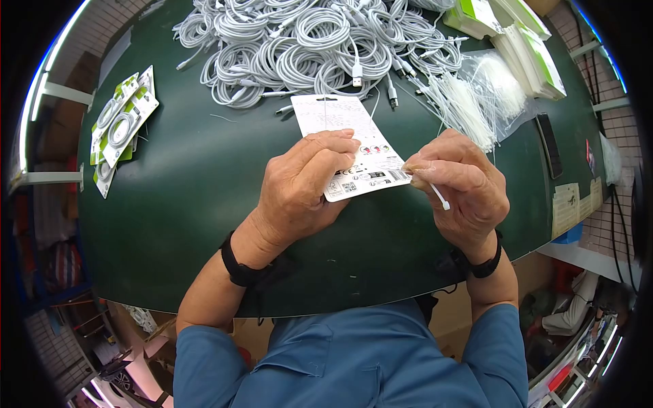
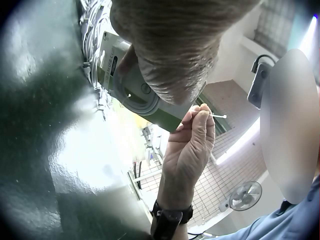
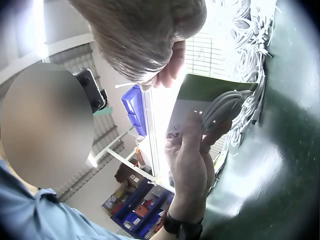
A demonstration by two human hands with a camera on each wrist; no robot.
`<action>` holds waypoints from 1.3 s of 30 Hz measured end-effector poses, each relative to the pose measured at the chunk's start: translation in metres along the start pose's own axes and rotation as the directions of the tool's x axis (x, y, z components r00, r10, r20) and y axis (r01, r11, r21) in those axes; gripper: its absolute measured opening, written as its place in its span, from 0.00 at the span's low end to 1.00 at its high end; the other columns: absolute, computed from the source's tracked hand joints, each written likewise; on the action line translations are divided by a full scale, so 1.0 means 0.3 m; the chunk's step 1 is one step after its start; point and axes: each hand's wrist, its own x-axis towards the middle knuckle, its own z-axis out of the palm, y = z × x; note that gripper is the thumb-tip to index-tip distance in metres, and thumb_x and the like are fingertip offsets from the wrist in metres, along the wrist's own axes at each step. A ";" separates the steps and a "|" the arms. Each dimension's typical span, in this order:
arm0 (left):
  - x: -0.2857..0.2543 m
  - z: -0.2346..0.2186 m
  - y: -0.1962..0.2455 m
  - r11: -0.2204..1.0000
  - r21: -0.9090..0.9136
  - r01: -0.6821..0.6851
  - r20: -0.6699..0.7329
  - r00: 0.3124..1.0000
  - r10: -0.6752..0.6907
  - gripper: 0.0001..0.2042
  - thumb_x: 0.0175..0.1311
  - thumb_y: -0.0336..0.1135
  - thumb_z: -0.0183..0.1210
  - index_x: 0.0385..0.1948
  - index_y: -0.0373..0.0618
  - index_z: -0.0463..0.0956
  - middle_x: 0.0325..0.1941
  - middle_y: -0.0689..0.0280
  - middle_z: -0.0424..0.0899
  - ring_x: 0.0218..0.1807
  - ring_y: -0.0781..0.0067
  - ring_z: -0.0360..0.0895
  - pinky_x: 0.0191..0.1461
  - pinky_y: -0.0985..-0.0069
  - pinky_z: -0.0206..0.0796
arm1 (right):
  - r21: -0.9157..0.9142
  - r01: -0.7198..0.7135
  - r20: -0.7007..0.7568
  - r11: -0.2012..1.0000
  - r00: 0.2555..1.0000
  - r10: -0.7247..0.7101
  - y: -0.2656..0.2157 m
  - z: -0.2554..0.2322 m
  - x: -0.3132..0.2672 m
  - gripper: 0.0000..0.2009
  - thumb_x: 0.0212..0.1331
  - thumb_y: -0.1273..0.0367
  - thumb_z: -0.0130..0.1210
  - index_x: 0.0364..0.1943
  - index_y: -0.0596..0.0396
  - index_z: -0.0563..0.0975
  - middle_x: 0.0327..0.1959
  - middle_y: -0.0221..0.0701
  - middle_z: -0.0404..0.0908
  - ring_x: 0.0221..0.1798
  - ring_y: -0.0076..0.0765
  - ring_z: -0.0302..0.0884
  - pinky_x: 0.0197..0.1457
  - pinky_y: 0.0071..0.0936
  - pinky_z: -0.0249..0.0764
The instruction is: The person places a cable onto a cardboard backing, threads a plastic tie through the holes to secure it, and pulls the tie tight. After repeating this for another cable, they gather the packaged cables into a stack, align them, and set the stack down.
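My left hand (image 1: 299,175) grips a white and green packaging card (image 1: 333,112) over the table, its printed back turned up. On the card's underside a coiled white cable (image 3: 222,107) shows in the right wrist view, and the left wrist view has the same coil (image 2: 145,106). Beside the card's near right corner, my right hand (image 1: 469,187) pinches a thin white cable tie (image 1: 441,196) between thumb and fingers. The tie's small square head sticks out below the fingertips. A thin white strand crosses the card's hanging slot at the far edge.
A heap of coiled white cables (image 1: 299,51) covers the table's far side. Loose cable ties (image 1: 459,112) and a plastic bag (image 1: 500,85) of them lie right of it. Stacked green-white cards (image 1: 534,61) and a phone (image 1: 549,146) are farther right. Packed cable cards (image 1: 129,122) lie left.
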 end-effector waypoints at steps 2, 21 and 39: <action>0.001 0.000 -0.001 1.000 0.001 -0.003 0.001 1.000 0.003 0.17 0.49 0.23 0.78 0.36 0.39 0.78 0.48 0.53 0.91 0.55 0.50 0.90 0.59 0.62 0.84 | -0.002 0.004 -0.008 1.000 1.000 -0.004 0.004 0.001 0.001 0.12 0.61 0.81 0.68 0.47 0.57 0.84 0.40 0.40 0.88 0.35 0.35 0.84 0.35 0.27 0.79; 0.002 0.007 0.011 0.999 0.038 -0.038 0.011 0.999 0.037 0.15 0.52 0.24 0.77 0.37 0.39 0.78 0.46 0.55 0.91 0.52 0.51 0.91 0.54 0.63 0.85 | 0.110 -0.340 0.190 0.934 0.929 0.316 0.017 0.019 0.010 0.10 0.56 0.81 0.71 0.41 0.56 0.88 0.40 0.34 0.89 0.40 0.34 0.89 0.44 0.27 0.84; 0.097 0.015 0.200 0.985 -0.147 -0.090 -0.125 0.990 0.071 0.09 0.54 0.21 0.72 0.33 0.43 0.81 0.33 0.63 0.89 0.33 0.62 0.88 0.36 0.67 0.77 | 0.548 -0.604 0.481 0.579 0.794 0.372 0.014 -0.115 0.080 0.02 0.65 0.77 0.66 0.38 0.61 0.87 0.39 0.32 0.87 0.44 0.24 0.82 0.49 0.23 0.76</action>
